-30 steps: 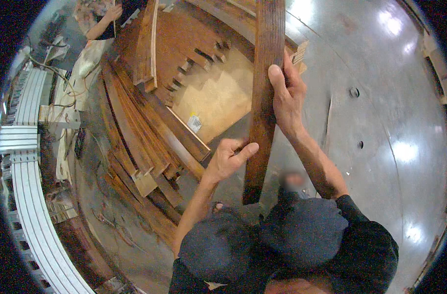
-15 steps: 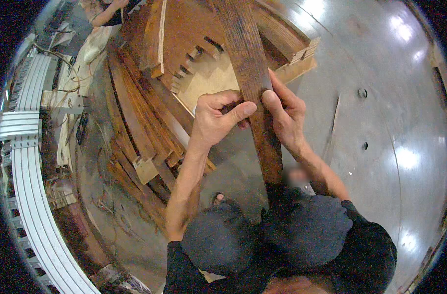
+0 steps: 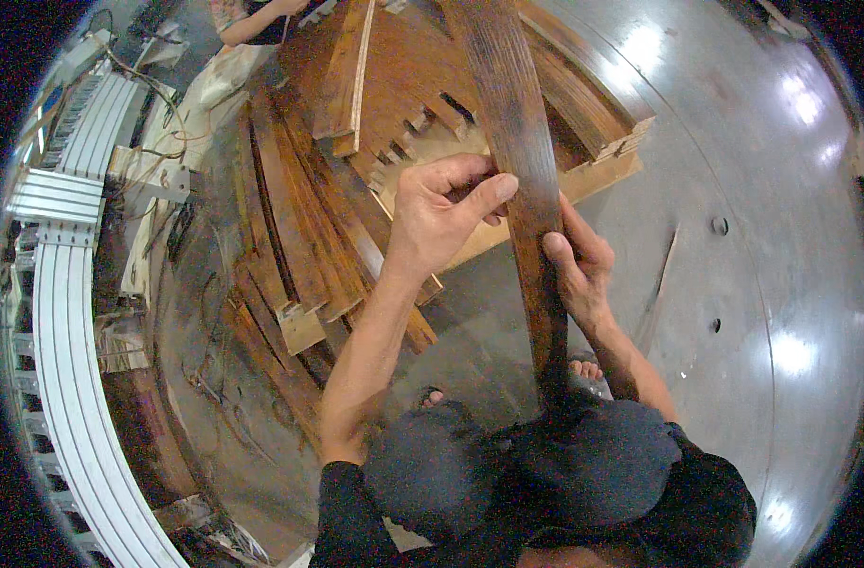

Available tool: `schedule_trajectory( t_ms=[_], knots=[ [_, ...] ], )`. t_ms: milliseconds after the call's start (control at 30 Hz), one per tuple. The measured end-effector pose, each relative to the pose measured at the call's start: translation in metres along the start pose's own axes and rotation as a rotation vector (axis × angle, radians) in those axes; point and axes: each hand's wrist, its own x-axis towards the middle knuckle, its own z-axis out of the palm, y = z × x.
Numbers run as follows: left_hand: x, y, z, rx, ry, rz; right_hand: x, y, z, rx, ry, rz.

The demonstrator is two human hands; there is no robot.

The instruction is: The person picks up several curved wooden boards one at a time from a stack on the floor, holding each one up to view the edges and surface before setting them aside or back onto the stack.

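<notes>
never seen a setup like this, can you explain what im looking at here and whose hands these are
No robot here: these are a person's bare hands, seen by the left one of two fisheye cameras on their head, looking down. That wide lens bends straight edges. The right hand holds a long brown board, thumb on its face; the left hand is at the board's left edge. More brown boards lie ahead to the left, near a pale wooden sheet. Bare grey floor shows on the right. Another person's arm appears at top left.

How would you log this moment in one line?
right hand: holding brown plank, right edge | left hand: at its left edge | nearby: loose planks
</notes>
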Motion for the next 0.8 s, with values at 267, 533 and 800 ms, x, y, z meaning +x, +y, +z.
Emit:
schedule_trajectory(
  t_ms=[267, 533, 800],
  knots=[
    [0.004, 0.013, -0.008, -0.026, 0.068, 0.052, -0.006, 0.007, -0.013, -0.064, -0.086, -0.044],
    [0.032, 0.061, -0.021, 0.118, 0.214, 0.190, -0.006, -0.010, -0.008, -0.108, -0.137, -0.069],
    [0.030, 0.058, -0.046, 0.027, 0.092, 0.253, -0.009, -0.011, -0.007, -0.089, -0.151, -0.114]
  ],
)
